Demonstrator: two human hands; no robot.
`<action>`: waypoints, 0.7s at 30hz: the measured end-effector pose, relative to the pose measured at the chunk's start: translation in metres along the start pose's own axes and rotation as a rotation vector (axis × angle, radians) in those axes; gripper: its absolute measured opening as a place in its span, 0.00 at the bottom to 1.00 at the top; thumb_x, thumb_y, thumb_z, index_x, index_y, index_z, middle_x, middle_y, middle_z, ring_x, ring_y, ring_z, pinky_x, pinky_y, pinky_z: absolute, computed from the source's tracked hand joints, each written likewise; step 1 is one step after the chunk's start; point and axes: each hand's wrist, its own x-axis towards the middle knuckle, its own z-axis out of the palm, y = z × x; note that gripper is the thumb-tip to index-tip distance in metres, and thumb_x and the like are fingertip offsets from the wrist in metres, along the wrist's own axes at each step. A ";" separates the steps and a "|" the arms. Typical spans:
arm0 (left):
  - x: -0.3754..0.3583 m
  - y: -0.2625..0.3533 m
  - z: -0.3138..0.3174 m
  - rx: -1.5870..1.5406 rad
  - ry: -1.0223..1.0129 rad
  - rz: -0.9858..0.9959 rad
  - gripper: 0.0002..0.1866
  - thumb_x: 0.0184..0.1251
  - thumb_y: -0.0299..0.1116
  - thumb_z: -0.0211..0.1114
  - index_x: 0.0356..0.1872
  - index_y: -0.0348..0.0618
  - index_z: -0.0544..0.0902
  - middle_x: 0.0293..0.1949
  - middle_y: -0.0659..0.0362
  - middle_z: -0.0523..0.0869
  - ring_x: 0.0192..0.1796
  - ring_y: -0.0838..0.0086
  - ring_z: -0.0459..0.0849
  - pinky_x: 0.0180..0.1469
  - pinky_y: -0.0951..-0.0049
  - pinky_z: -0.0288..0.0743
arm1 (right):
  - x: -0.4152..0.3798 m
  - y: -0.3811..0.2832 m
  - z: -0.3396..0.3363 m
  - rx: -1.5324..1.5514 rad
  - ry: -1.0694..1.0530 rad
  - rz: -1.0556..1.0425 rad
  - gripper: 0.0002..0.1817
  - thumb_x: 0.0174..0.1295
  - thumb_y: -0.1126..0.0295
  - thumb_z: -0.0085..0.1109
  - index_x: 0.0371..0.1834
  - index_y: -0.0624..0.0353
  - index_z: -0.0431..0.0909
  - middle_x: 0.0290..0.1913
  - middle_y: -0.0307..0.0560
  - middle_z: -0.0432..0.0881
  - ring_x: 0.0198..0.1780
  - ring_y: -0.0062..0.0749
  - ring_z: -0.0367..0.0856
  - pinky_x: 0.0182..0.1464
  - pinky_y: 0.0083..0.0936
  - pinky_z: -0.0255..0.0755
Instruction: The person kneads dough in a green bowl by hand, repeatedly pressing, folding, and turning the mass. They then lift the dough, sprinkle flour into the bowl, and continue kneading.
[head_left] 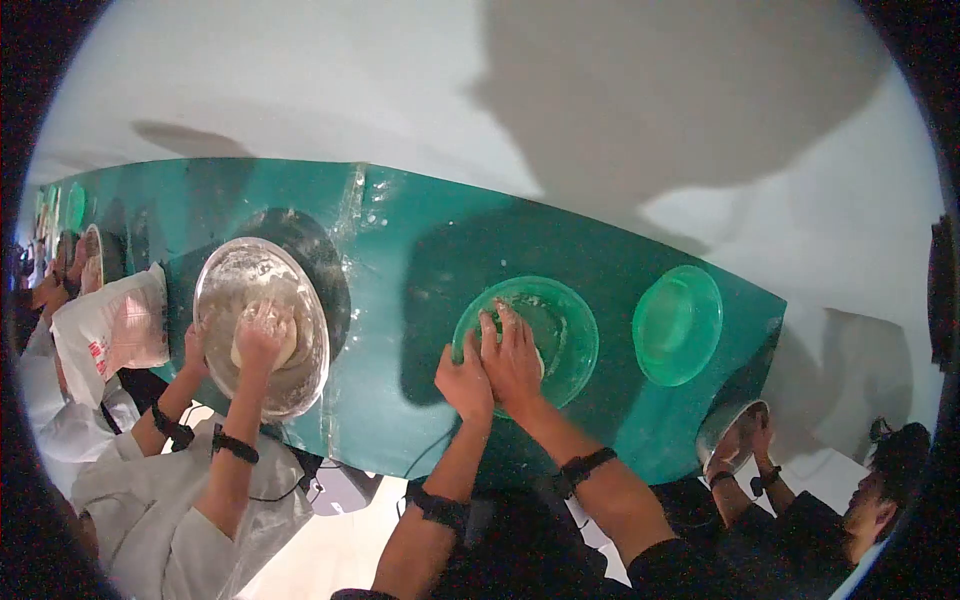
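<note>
A green bowl (pixel 578 345) with pale smears on its inner wall stands on the green table (pixel 390 260) in front of me. My right hand (pixel 512 365) reaches over its left part, fingers stretched and a little apart, with whitish residue on the fingertips. Under that hand a bit of pale dough (pixel 541 364) shows at its right edge; the rest is hidden. My left hand (pixel 465 382) is at the bowl's left rim, against my right hand, its fingers partly hidden behind it.
A second green bowl (pixel 678 325) stands to the right. At left a person's hands work dough in a metal bowl (pixel 318 350), beside a white bag (pixel 110 325). Another person at lower right holds a metal bowl (pixel 715 435).
</note>
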 end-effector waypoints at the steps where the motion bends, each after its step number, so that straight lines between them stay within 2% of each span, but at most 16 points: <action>1: 0.000 0.000 0.002 -0.014 0.017 0.053 0.16 0.72 0.38 0.67 0.38 0.31 0.86 0.29 0.43 0.87 0.26 0.61 0.81 0.35 0.56 0.76 | -0.001 0.004 0.014 0.065 0.018 -0.026 0.23 0.59 0.71 0.65 0.59 0.60 0.73 0.61 0.59 0.75 0.60 0.57 0.77 0.59 0.48 0.74; 3: -0.002 0.001 0.000 -0.009 0.001 0.040 0.14 0.74 0.36 0.67 0.40 0.31 0.85 0.29 0.44 0.87 0.26 0.64 0.80 0.34 0.59 0.76 | -0.001 0.010 0.033 0.193 0.050 -0.079 0.20 0.58 0.72 0.66 0.54 0.59 0.74 0.53 0.57 0.78 0.53 0.57 0.80 0.54 0.48 0.76; 6: 0.002 -0.009 -0.005 -0.018 -0.089 -0.004 0.16 0.75 0.37 0.66 0.44 0.29 0.85 0.31 0.45 0.89 0.29 0.65 0.82 0.37 0.61 0.78 | 0.004 0.019 0.041 0.255 0.025 -0.096 0.16 0.59 0.68 0.66 0.49 0.55 0.76 0.46 0.54 0.82 0.51 0.57 0.81 0.55 0.50 0.77; 7: 0.001 -0.013 -0.008 -0.025 -0.137 -0.019 0.17 0.75 0.38 0.66 0.46 0.28 0.85 0.32 0.46 0.90 0.30 0.65 0.84 0.38 0.61 0.79 | 0.005 0.020 0.045 0.267 0.060 -0.076 0.15 0.58 0.69 0.66 0.48 0.55 0.75 0.46 0.54 0.81 0.50 0.57 0.81 0.54 0.50 0.77; 9: -0.001 -0.011 -0.009 -0.030 -0.128 0.022 0.17 0.75 0.39 0.67 0.45 0.29 0.85 0.30 0.47 0.88 0.28 0.67 0.80 0.36 0.63 0.77 | 0.013 0.025 0.052 0.283 0.144 -0.049 0.15 0.56 0.70 0.67 0.45 0.55 0.75 0.44 0.54 0.81 0.48 0.57 0.81 0.51 0.50 0.77; 12: 0.006 -0.014 -0.004 0.009 -0.126 0.058 0.17 0.76 0.39 0.67 0.43 0.30 0.85 0.26 0.48 0.85 0.25 0.69 0.77 0.33 0.63 0.75 | 0.028 0.028 0.049 0.128 0.328 0.083 0.15 0.56 0.70 0.68 0.45 0.55 0.75 0.43 0.54 0.81 0.46 0.58 0.81 0.50 0.52 0.77; 13: 0.002 -0.016 -0.009 0.034 -0.148 0.062 0.17 0.76 0.39 0.67 0.43 0.30 0.85 0.25 0.48 0.84 0.25 0.70 0.76 0.32 0.62 0.74 | 0.025 0.030 0.054 0.188 0.315 0.119 0.15 0.58 0.70 0.67 0.46 0.56 0.75 0.45 0.54 0.81 0.47 0.57 0.81 0.50 0.51 0.77; 16: 0.000 -0.004 -0.009 0.093 -0.092 0.097 0.17 0.76 0.39 0.66 0.41 0.30 0.85 0.24 0.45 0.84 0.23 0.65 0.79 0.30 0.59 0.73 | 0.027 0.028 0.043 0.268 0.337 0.156 0.14 0.61 0.71 0.66 0.49 0.59 0.76 0.48 0.54 0.82 0.49 0.56 0.81 0.51 0.47 0.77; 19: 0.002 -0.016 -0.005 0.076 0.020 0.314 0.17 0.75 0.37 0.67 0.29 0.33 0.77 0.20 0.44 0.76 0.20 0.57 0.65 0.26 0.57 0.66 | 0.010 0.014 0.010 0.449 0.057 0.318 0.14 0.64 0.68 0.67 0.50 0.58 0.80 0.49 0.54 0.85 0.50 0.54 0.83 0.51 0.45 0.78; 21: 0.000 -0.017 -0.005 0.094 -0.020 0.247 0.18 0.74 0.37 0.67 0.29 0.33 0.77 0.20 0.42 0.76 0.21 0.51 0.66 0.26 0.55 0.66 | -0.005 0.015 -0.008 0.360 0.170 0.105 0.12 0.64 0.66 0.68 0.46 0.57 0.83 0.48 0.54 0.87 0.50 0.53 0.85 0.50 0.44 0.79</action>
